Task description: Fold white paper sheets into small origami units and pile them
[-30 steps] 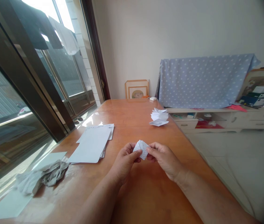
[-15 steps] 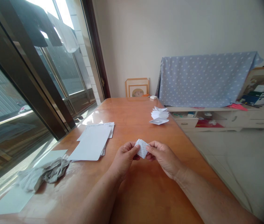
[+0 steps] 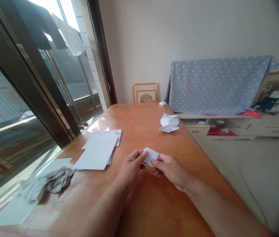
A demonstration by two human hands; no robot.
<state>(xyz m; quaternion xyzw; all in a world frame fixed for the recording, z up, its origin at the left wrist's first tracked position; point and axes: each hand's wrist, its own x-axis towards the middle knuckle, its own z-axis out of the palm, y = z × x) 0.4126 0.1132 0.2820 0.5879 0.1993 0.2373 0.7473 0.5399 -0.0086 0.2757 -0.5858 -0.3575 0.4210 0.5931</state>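
A small folded piece of paper (image 3: pixel 151 155) with grid lines is held up above the wooden table, between my two hands. My left hand (image 3: pixel 136 161) pinches its left corner, thumb on top and fingers curled beneath. On the other side, my right hand (image 3: pixel 167 166) grips the lower right edge, its thumb pressed on the paper's face. Further up the table stands a cluster of white folded paper pieces (image 3: pixel 169 122). To the left lies a stack of flat white sheets (image 3: pixel 96 151), with handwriting along the top of one.
A crumpled grey cloth (image 3: pixel 59 179) rests on the wooden table (image 3: pixel 134 118) at the left, near the glass door. At the far end is a small white box (image 3: pixel 162 103). A white cabinet (image 3: pixel 252 126) stands beyond the right edge.
My right thumb has slid down from the paper's right corner to its lower edge. The folded paper has turned slightly in my fingers. My left hand keeps its pinch.
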